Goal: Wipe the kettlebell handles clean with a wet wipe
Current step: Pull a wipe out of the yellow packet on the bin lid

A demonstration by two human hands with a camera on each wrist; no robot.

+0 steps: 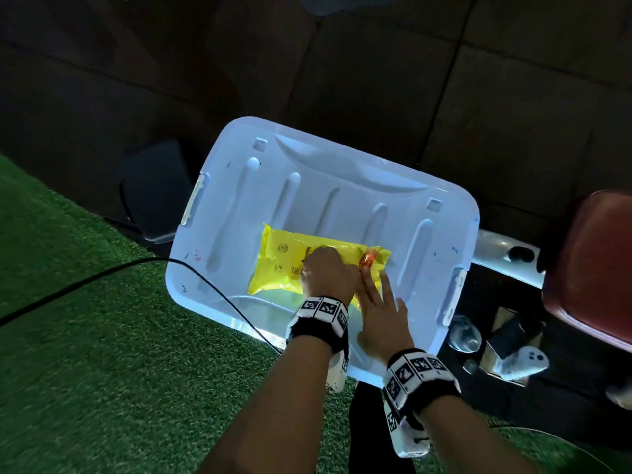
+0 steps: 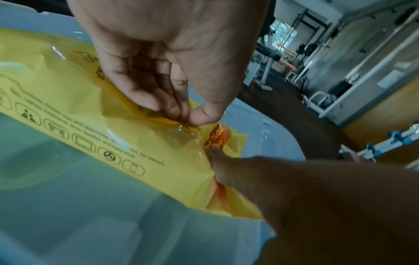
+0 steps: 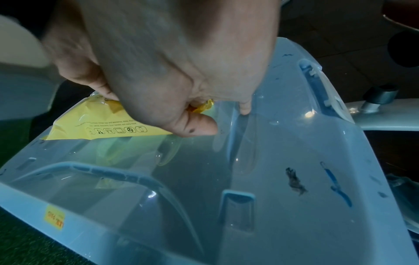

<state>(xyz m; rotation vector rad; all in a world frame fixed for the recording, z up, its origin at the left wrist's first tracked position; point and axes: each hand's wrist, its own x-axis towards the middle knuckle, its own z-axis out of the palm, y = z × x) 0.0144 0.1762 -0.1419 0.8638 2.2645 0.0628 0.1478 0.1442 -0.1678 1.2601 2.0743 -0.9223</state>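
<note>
A: What are the fingers doing?

B: The left hand (image 2: 172, 59) has its fingers (image 2: 145, 100) and thumb curled together, pinching the clear flap on top of the yellow pack of wipes (image 1: 294, 261). The right hand (image 1: 379, 313) lies just beside it. Its fingers (image 1: 371, 285) are laid out fairly straight and press down the end of the pack with the orange sticker (image 2: 218, 137), pinning it. The right thumb rests off the pack, on the lid.

A: And beneath the fingers?

B: The pack lies flat on the pale lid of a plastic storage box (image 1: 342, 172), which serves as the counter here. Past the box on the left hand's side is green turf (image 1: 85, 319) with a black cable (image 1: 102, 278) across it. On the right hand's side are a red seat (image 1: 595, 268) and some small clutter on the dark floor.

A: How far along is the job?

B: Barely begun, I'd say. The pack is only being opened, and no wipe shows in either hand. No kettlebell is in any view, so I cannot tell where it is. Drawing out a wipe, going to the kettlebells and wiping every handle are all left to do.
</note>
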